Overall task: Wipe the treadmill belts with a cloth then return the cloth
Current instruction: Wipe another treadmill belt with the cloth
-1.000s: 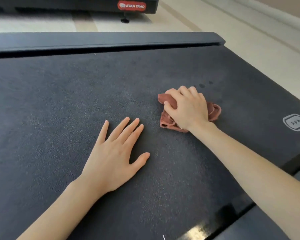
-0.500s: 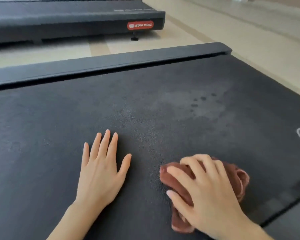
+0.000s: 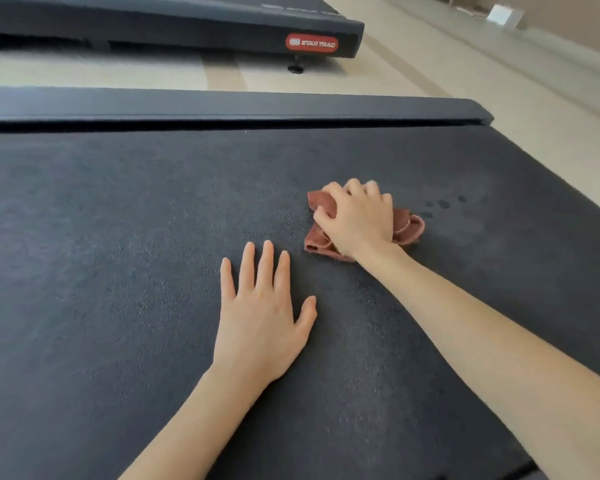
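Looking forward and down from the wearer's head, close over the treadmill belt, toward a second treadmill at 11 o'clock

Right hand and cloth farther up belt

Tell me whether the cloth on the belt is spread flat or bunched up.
Bunched up. The cloth is crumpled into folds under the right hand, whose fingers curl round it on the treadmill belt.
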`<state>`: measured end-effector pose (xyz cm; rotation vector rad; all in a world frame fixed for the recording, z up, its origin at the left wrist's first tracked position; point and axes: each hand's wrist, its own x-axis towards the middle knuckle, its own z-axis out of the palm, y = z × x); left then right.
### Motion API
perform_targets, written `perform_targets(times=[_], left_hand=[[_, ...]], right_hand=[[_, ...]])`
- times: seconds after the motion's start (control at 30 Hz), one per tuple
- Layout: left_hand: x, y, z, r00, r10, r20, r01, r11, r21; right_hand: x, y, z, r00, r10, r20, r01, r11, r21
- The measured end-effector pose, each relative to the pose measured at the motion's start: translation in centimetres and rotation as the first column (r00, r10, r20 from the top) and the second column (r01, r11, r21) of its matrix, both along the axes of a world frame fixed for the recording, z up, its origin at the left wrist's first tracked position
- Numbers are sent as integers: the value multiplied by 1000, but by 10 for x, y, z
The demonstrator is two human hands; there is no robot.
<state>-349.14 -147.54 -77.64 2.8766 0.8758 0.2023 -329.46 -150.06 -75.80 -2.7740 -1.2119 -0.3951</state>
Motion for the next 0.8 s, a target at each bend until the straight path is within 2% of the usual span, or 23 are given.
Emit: perform_targets(times=[0.1, 0.27, 0.4, 0.5, 0.57, 0.67, 0.8], left_hand=[[-1, 0, 2, 1000, -7, 6, 7, 1000, 7], [-1, 3, 0, 999, -20, -36, 21, 999, 25], [12, 5, 6, 999, -11, -35, 12, 999, 30], [47, 7, 7, 997, -74, -25, 75, 997, 33], [70, 5, 5, 991, -131, -15, 131, 991, 18], [82, 2, -3, 988, -154, 28, 154, 988, -9], [80, 6, -5, 986, -156, 53, 157, 988, -15]], right_hand=[[-3, 9, -2, 998, -68, 15, 68, 998, 3], [-49, -78, 6, 979, 202, -16, -203, 979, -12], [-75, -173, 4, 968, 252, -3, -251, 966, 61], [-62, -189, 4, 967, 253, -14, -251, 963, 101], [-50, -176, 3, 976, 216, -19, -212, 968, 136], [-21, -147, -3, 998, 69, -13, -66, 985, 159], [35, -104, -3, 989, -146, -35, 149, 985, 89]])
